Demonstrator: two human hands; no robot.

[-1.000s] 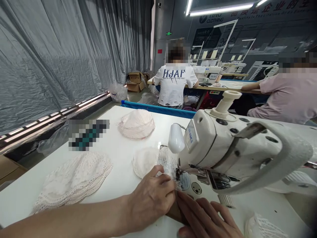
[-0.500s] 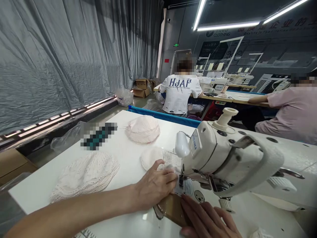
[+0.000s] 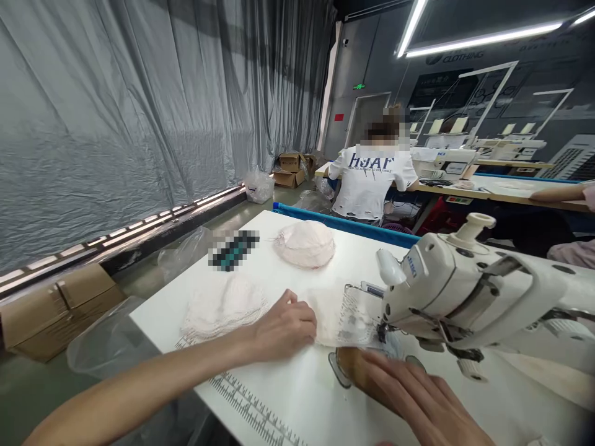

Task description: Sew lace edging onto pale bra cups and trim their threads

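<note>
My left hand (image 3: pixel 289 328) is closed at the left edge of a white lace fabric piece (image 3: pixel 334 316), its fingers curled onto the cloth. The right end of the lace lies by the needle area of a white sewing machine (image 3: pixel 437 279). My right hand (image 3: pixel 418 390) lies palm down in front of the needle, fingers stretched out and slightly blurred, over a brown flat piece (image 3: pixel 352 367). Left of my left hand is a stack of white lace pieces (image 3: pixel 223 303). A pale pink stack of fabric (image 3: pixel 304 243) lies farther back.
A ruler scale (image 3: pixel 251 406) runs along the table's front edge. A pixelated dark object (image 3: pixel 233 250) lies at the left edge. Cardboard boxes (image 3: pixel 60 310) and plastic bags stand on the floor. A person in a white shirt (image 3: pixel 372 179) sits ahead at another sewing table.
My left hand has moved left, away from the needle, and more of the lace now shows between it and the machine. My right hand stays near the needle. The view has turned left.
</note>
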